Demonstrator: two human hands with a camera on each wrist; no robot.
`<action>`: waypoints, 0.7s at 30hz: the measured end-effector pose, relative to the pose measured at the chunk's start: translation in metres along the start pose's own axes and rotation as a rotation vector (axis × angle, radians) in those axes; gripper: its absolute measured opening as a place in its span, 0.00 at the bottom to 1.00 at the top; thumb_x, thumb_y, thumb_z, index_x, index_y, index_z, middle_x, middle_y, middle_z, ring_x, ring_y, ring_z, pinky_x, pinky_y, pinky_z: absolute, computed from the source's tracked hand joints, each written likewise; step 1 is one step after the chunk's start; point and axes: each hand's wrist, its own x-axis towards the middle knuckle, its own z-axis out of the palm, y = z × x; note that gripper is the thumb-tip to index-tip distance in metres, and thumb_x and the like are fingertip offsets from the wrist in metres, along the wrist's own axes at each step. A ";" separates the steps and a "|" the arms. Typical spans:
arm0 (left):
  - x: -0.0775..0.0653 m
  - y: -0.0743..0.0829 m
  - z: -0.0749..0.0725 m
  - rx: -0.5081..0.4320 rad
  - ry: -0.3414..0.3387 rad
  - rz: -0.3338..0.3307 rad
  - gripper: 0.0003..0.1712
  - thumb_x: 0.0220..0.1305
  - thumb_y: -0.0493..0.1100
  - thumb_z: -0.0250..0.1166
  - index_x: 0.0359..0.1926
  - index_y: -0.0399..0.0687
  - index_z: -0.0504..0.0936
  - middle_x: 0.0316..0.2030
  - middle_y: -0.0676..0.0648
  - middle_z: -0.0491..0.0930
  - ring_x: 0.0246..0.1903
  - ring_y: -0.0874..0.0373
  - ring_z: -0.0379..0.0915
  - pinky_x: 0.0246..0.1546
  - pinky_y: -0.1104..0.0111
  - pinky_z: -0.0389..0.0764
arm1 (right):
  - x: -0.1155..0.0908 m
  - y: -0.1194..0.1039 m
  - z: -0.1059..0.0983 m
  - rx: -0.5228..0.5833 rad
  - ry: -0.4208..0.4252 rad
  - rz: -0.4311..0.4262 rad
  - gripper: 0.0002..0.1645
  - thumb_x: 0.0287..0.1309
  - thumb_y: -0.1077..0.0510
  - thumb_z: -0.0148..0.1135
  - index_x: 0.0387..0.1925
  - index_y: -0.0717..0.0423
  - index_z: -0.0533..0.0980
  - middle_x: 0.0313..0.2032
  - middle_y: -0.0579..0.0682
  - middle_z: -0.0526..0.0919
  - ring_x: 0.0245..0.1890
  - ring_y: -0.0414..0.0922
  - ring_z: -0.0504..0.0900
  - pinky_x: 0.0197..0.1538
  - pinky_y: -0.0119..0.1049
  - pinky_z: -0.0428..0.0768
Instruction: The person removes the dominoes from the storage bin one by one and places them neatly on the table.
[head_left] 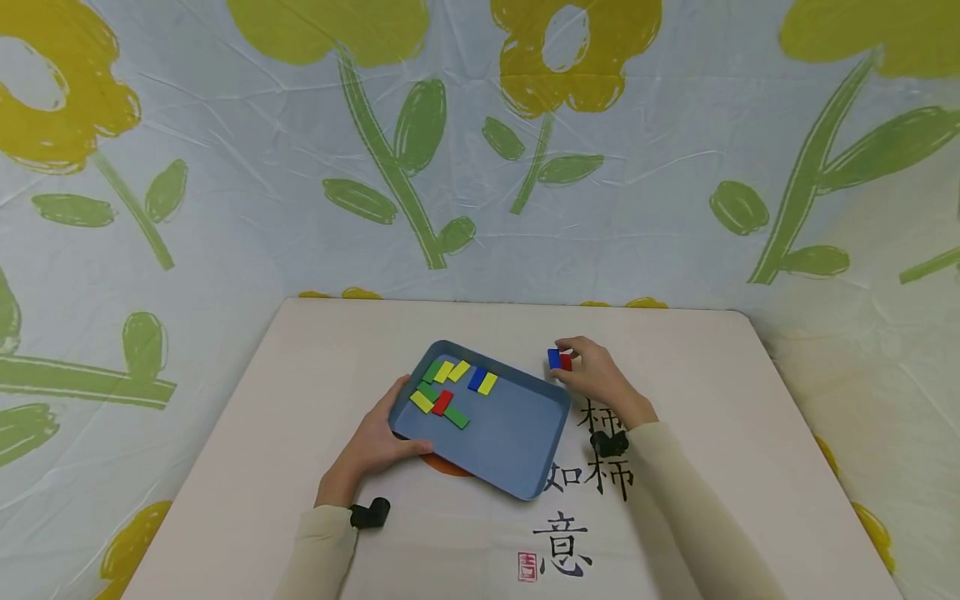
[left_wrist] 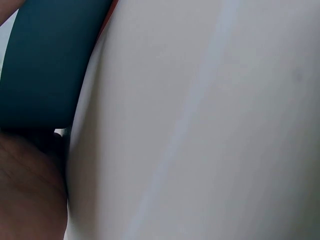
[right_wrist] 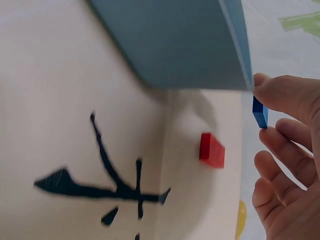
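My left hand (head_left: pixel 378 433) grips the left end of a blue-grey tray (head_left: pixel 517 446), thumb along the near rim; the fingers beneath it are hidden. In the left wrist view, the tray's dark side (left_wrist: pixel 50 65) stands beside part of that hand (left_wrist: pixel 30 190). On the tray lie several small flat blocks, including a green block (head_left: pixel 457 417), a red block (head_left: pixel 442 402) and a yellow block (head_left: pixel 487 383). Past the tray's far right corner, my right hand (head_left: pixel 600 375) pinches a blue block (right_wrist: pixel 259 112) between thumb and fingertip. Another red block (right_wrist: pixel 211 151) rests on the table close by.
The pale table cover (head_left: pixel 712 467) bears black brush characters (head_left: pixel 562 546) and a small red seal print (head_left: pixel 527 567), with an orange patch (head_left: pixel 447 467) partly under the tray. A flower-patterned cloth (head_left: pixel 637 208) hangs behind the table and at both sides.
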 end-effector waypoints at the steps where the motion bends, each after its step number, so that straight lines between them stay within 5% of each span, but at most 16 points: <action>1: 0.000 0.000 0.000 -0.003 0.000 -0.001 0.73 0.43 0.62 0.84 0.83 0.65 0.47 0.80 0.46 0.56 0.76 0.41 0.56 0.73 0.37 0.61 | 0.000 0.002 -0.001 -0.001 -0.002 0.004 0.36 0.60 0.56 0.74 0.66 0.67 0.74 0.61 0.63 0.79 0.57 0.61 0.80 0.53 0.53 0.84; 21: 0.001 0.000 0.000 -0.001 -0.006 -0.002 0.73 0.43 0.62 0.84 0.83 0.64 0.47 0.80 0.46 0.55 0.76 0.41 0.56 0.73 0.37 0.60 | -0.009 0.042 -0.005 -0.014 -0.018 0.136 0.37 0.62 0.54 0.72 0.68 0.65 0.71 0.61 0.66 0.79 0.59 0.61 0.79 0.60 0.58 0.81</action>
